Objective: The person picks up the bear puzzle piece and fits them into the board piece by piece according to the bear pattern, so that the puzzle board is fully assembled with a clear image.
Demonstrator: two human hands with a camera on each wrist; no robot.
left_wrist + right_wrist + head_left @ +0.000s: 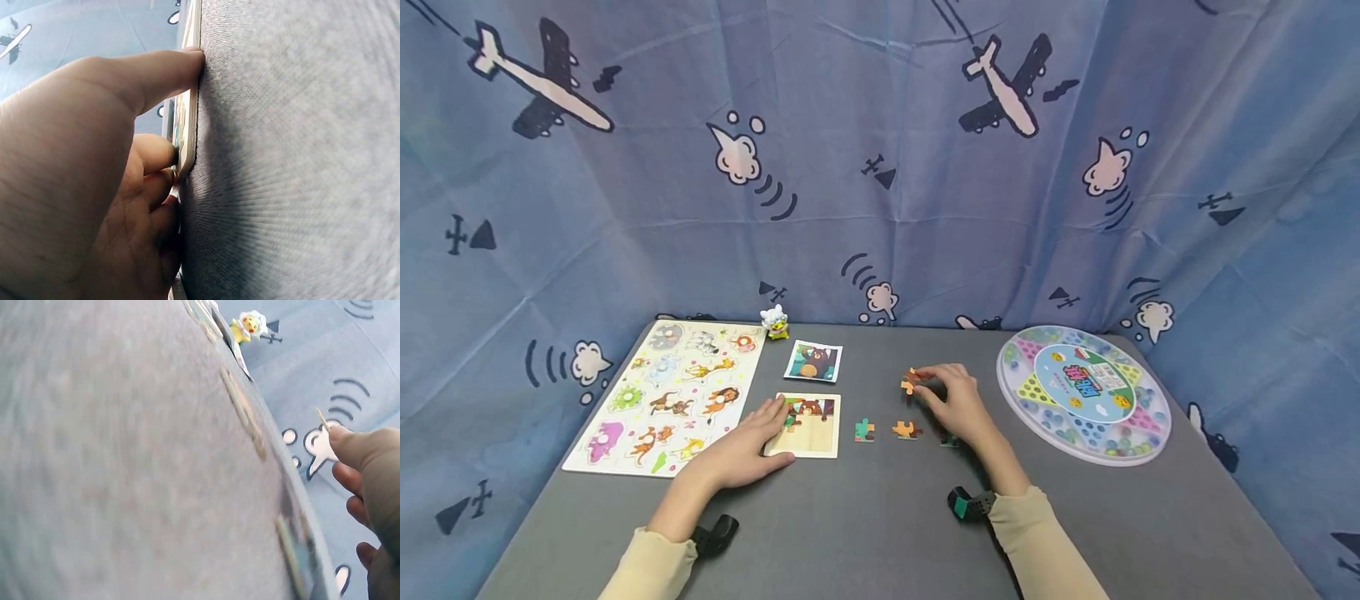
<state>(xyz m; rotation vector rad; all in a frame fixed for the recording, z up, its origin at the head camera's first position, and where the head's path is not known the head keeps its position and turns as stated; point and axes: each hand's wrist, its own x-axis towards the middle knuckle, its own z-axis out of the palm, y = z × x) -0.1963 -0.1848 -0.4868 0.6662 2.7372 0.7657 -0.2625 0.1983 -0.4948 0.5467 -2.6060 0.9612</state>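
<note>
Your right hand (957,400) pinches a puzzle piece (908,386) raised above the table (880,525), right of the puzzle tray (820,443). Your left hand (747,446), thumb spread from its fingers, rests on that tray's left edge. Toward the table's right edge, a round game board (1084,396) bears red-and-blue characters (1082,382) too small to read.

A creased blue fabric curtain (835,167), printed with dark-winged aeroplanes (1007,98), hangs behind and along both sides; before it spreads a flat grey textured tabletop (850,533); the light is soft.
</note>
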